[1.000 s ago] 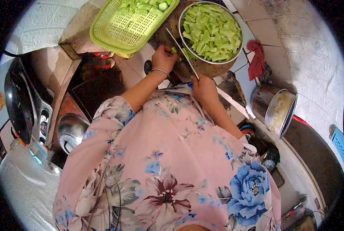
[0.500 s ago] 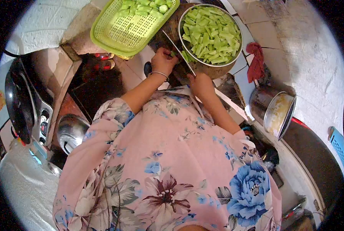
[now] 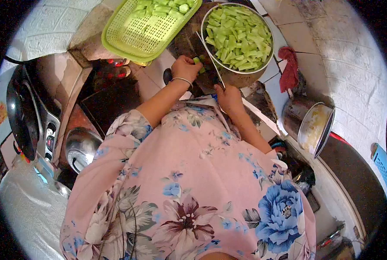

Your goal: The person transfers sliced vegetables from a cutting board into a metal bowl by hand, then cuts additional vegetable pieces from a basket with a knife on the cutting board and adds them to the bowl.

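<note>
Pinching a small green vegetable piece (image 3: 197,60) narrowly, the left hand (image 3: 185,69) is steadying it beside the knife (image 3: 220,77), which the right hand (image 3: 230,100) is gripping, angling the blade clear of those fingertips. The chopping board (image 3: 242,80) is supporting the filled bowl (image 3: 273,45) to the right; the basket (image 3: 130,55) is holding chunks far left.

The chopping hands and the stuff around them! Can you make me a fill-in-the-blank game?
The right hand holds a ____.
The left hand holds a vegetable piece coloured ____.
The cloth near the metal pot is ____.
In the picture, the bowl of cut pieces is on the basket's ____ side.

knife; green; red; right
</note>
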`<action>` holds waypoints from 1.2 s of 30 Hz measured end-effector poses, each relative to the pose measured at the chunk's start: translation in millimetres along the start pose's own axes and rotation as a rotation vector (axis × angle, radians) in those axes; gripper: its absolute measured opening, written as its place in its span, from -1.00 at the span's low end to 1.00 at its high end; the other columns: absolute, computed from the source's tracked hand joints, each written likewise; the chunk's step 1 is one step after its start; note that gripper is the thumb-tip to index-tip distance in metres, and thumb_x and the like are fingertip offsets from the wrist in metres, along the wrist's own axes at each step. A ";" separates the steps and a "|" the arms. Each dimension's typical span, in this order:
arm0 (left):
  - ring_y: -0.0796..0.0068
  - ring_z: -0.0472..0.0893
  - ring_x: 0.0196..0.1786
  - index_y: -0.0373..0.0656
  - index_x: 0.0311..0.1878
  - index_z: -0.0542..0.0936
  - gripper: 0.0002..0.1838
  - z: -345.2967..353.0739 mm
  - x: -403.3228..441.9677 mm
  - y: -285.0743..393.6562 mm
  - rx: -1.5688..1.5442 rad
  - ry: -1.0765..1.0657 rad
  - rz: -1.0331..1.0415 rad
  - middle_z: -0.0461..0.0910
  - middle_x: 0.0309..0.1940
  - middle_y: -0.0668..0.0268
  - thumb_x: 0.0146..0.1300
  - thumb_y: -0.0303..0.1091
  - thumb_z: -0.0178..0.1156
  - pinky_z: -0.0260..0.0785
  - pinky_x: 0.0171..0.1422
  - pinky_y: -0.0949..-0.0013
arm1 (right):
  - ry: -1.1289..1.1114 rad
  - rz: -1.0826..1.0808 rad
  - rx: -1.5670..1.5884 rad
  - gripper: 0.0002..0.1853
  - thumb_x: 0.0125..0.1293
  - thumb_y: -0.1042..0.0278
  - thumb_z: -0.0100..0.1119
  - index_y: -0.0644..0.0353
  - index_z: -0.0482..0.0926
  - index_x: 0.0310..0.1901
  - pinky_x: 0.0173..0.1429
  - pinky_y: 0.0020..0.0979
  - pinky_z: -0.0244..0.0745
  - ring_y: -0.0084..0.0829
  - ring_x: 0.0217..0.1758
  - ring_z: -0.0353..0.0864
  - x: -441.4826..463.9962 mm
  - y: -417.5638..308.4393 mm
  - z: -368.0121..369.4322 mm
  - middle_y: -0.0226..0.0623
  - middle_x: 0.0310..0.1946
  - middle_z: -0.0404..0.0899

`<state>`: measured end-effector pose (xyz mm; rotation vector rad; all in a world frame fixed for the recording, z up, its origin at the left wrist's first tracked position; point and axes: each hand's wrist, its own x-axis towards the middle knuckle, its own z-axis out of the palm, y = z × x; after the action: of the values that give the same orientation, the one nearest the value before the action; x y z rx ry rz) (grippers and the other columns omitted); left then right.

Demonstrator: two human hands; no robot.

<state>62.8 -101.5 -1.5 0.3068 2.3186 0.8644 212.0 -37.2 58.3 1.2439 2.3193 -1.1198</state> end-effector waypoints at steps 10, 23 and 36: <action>0.41 0.56 -0.61 -0.22 -0.36 0.48 -0.81 4.3 -1.2 -9.6 -0.280 -0.100 -0.144 0.55 -0.59 0.21 -0.03 -0.38 0.24 0.44 -0.54 0.40 | 0.062 -0.045 -0.018 -0.68 0.20 0.17 -0.01 0.32 0.52 -0.37 -0.30 -0.10 0.37 0.08 -0.40 0.49 -9.5 -2.8 -6.5 0.13 -0.54 0.48; 0.45 0.52 -0.70 -0.22 -0.56 0.53 -0.80 1.7 1.7 -10.8 -0.020 -0.001 0.074 0.53 -0.71 0.21 -0.15 -0.28 0.26 0.41 -0.50 0.42 | -0.005 -0.086 -0.113 -0.70 0.19 0.23 -0.01 0.36 0.52 -0.37 -0.23 -0.07 0.38 0.10 -0.35 0.48 0.9 -14.2 -10.7 0.12 -0.48 0.50; 0.39 0.56 -0.63 -0.20 -0.56 0.54 -0.74 -5.1 -2.6 -2.7 0.008 -0.003 0.063 0.53 -0.70 0.21 -0.13 -0.18 0.27 0.42 -0.40 0.36 | 0.038 -0.072 -0.126 -0.75 0.19 0.25 0.00 0.29 0.53 -0.35 -0.30 -0.06 0.39 0.09 -0.41 0.48 -9.4 -9.9 -8.3 0.10 -0.53 0.49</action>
<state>61.6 -107.2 1.0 0.3865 2.3206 0.8853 210.6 -39.7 74.0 1.1548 2.4390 -0.9630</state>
